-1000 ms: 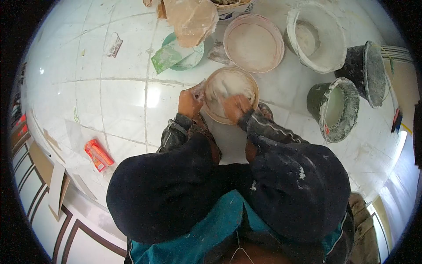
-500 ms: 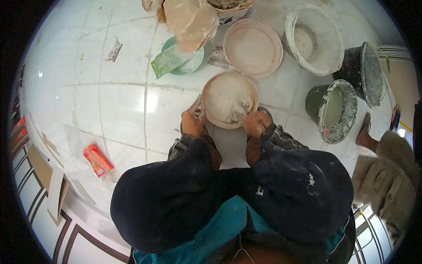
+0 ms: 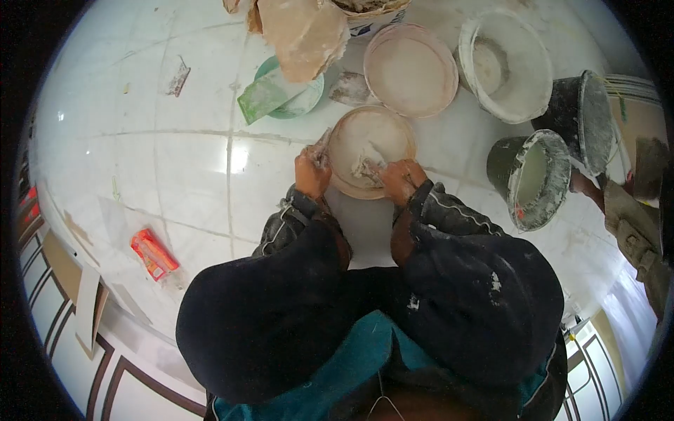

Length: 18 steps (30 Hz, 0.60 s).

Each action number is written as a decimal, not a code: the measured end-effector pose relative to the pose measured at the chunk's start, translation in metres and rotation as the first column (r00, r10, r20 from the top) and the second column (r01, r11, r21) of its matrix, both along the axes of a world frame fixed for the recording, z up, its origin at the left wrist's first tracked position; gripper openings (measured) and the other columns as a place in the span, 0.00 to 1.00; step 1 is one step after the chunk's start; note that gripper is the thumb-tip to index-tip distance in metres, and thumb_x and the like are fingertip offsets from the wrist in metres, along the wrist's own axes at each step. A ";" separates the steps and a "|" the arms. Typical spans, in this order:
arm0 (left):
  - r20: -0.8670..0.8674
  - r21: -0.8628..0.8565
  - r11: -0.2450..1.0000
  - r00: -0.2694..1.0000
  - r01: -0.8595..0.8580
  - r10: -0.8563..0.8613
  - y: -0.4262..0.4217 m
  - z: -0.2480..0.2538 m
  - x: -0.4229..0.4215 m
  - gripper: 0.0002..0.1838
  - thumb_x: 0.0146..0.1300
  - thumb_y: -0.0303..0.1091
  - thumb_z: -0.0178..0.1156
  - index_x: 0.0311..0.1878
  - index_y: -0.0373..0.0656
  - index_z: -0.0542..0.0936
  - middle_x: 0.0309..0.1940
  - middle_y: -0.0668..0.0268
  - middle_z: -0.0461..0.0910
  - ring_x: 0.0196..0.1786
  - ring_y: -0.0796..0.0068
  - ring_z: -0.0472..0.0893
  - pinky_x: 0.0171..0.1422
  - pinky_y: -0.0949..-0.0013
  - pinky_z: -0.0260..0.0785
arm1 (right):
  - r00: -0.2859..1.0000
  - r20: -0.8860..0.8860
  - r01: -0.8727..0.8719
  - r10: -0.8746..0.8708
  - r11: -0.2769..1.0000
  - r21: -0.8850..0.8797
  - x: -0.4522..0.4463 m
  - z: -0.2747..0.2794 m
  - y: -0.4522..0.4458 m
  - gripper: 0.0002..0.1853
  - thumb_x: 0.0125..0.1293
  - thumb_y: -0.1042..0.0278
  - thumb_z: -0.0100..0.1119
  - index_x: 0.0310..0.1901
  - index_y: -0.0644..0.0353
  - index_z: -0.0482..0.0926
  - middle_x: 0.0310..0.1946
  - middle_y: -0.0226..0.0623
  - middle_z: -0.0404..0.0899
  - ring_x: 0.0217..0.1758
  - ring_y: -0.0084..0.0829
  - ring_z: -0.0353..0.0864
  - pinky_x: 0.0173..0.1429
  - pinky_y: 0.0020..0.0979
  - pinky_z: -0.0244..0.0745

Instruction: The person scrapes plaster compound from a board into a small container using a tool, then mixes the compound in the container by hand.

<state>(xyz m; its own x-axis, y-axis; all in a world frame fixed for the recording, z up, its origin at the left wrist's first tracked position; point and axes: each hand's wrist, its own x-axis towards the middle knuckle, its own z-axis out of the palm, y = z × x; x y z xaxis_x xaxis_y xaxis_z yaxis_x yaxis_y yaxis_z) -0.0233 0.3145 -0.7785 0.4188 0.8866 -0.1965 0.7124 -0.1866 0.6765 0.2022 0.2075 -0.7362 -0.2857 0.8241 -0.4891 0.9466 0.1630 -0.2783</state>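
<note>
A round basin of whitish paste stands on the floor between my feet. My left hand is closed at its left rim, with a pale, paste-coated finger or thin edge pointing up along the side. My right hand reaches over the right rim, fingers closed. From them, a white-smeared end reaches into a lump of paste; whether it is a tool or coated fingers I cannot make out. Just beyond is a second, pinkish basin with a pale, powdery-looking filling.
A green bowl with a green flat piece lies ahead, beneath torn brown paper. Buckets stand right: whitish, black, and one with cloudy liquid. A red packet lies left. Another person's leg is at far right.
My right hand has shifted slightly left and up, and the paste lump beside it stands out more. The basin has moved slightly away from me. The other person's leg has moved right.
</note>
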 end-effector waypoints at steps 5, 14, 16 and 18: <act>0.014 0.066 0.987 0.989 0.144 -0.145 0.035 -0.011 0.006 0.24 0.62 0.27 0.57 0.63 0.52 0.78 0.46 0.49 0.83 0.47 0.45 0.82 0.54 0.54 0.74 | 0.996 -0.089 0.039 -0.029 0.992 0.117 -0.006 -0.013 0.007 0.37 0.58 0.67 0.59 0.72 0.45 0.64 0.28 0.42 0.83 0.31 0.42 0.85 0.41 0.43 0.78; 0.293 -0.262 0.965 0.952 -0.013 0.092 0.031 0.033 0.009 0.19 0.64 0.27 0.60 0.59 0.44 0.81 0.50 0.49 0.83 0.51 0.55 0.84 0.57 0.57 0.75 | 0.891 -0.308 0.299 -0.334 0.941 -0.156 -0.004 -0.034 0.005 0.36 0.61 0.61 0.60 0.72 0.48 0.63 0.38 0.47 0.84 0.42 0.44 0.85 0.48 0.44 0.78; 0.287 -0.302 0.951 0.945 -0.065 0.156 0.017 0.022 -0.001 0.18 0.66 0.27 0.59 0.59 0.41 0.81 0.51 0.51 0.84 0.55 0.61 0.83 0.60 0.62 0.74 | 0.897 -0.321 0.304 -0.305 0.951 -0.056 0.000 -0.052 -0.030 0.33 0.62 0.63 0.58 0.71 0.45 0.65 0.38 0.43 0.84 0.39 0.43 0.84 0.45 0.45 0.77; 0.313 -0.307 0.948 0.932 -0.083 0.183 0.016 0.026 0.002 0.18 0.66 0.28 0.59 0.59 0.38 0.80 0.52 0.51 0.84 0.55 0.61 0.84 0.59 0.64 0.73 | 0.746 -0.568 0.425 -0.347 0.905 0.004 -0.007 -0.078 -0.042 0.33 0.62 0.63 0.57 0.71 0.44 0.66 0.39 0.42 0.83 0.38 0.43 0.84 0.44 0.44 0.77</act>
